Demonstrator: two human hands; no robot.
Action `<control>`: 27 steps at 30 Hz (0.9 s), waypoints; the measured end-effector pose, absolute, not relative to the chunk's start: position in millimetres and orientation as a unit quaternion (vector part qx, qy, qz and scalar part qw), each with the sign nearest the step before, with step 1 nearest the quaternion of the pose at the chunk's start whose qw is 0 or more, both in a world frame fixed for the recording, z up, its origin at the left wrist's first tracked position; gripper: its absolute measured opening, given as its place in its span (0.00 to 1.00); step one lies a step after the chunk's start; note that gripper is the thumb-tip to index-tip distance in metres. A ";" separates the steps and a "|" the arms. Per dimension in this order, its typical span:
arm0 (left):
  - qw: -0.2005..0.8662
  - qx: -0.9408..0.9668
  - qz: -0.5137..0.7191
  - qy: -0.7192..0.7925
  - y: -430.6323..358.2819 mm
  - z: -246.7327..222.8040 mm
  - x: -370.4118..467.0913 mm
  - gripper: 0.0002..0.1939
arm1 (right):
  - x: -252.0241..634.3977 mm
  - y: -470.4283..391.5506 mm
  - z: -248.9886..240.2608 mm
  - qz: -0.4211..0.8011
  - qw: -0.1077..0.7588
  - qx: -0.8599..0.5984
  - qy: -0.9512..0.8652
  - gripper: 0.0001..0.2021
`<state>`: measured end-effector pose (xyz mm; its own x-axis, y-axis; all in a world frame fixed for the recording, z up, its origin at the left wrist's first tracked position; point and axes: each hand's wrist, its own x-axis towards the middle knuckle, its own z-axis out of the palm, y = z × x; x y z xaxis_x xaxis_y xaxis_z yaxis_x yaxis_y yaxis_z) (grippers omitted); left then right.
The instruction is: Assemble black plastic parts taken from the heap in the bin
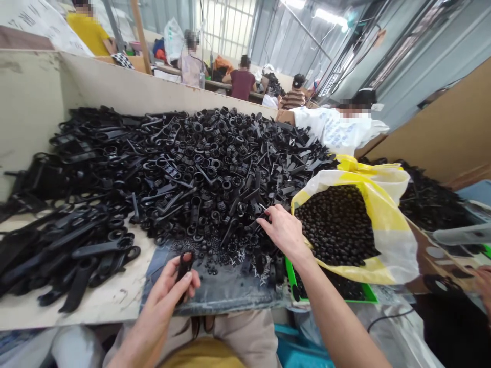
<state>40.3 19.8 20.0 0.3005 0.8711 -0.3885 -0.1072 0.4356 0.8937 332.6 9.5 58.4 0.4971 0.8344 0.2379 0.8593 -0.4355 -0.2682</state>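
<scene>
My left hand (172,286) is closed around a black plastic part (184,270) with a rounded end, held upright above the front edge of the work surface. My right hand (283,231) reaches to the right side of a big heap of black plastic parts (199,168), thumb and forefinger brought together. A thin silvery piece (263,207) shows at those fingertips; its kind is not clear. Between the hands lies a dark grey mat (230,286) with small black beads (209,266) and small silvery metal pieces (263,268) along its back.
A yellow and white sack (395,245) full of small black balls (337,225) rests over a green tray (368,294) on the right. Long black handle-like parts (84,255) lie at left. Board walls (115,84) edge the heap. Several people sit farther back; another person's hand (484,286) shows far right.
</scene>
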 end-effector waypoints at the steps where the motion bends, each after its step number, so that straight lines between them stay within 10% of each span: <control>1: 0.713 0.391 0.341 0.472 21.1 19.2 40.2 0.29 | 332.4 10.2 59.9 -0.033 0.199 -0.841 -0.502 0.05; 7: 0.780 0.323 0.335 0.418 25.7 20.7 38.0 0.28 | 298.5 -0.7 67.5 0.038 0.398 -0.777 -0.486 0.15; 12: 0.788 0.255 0.438 0.350 20.7 27.5 46.9 0.28 | 210.3 -14.4 35.2 0.336 0.602 -0.658 -0.302 0.20; 27: 0.745 0.260 0.500 0.358 24.1 23.3 42.2 0.19 | 152.8 -26.1 15.7 0.422 0.470 -0.637 -0.442 0.22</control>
<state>42.2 24.1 23.3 0.2445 0.9303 -0.2736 -0.5584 0.3657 0.7446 152.8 -26.1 15.7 0.2519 0.9600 -0.1224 0.1664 -0.1676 -0.9717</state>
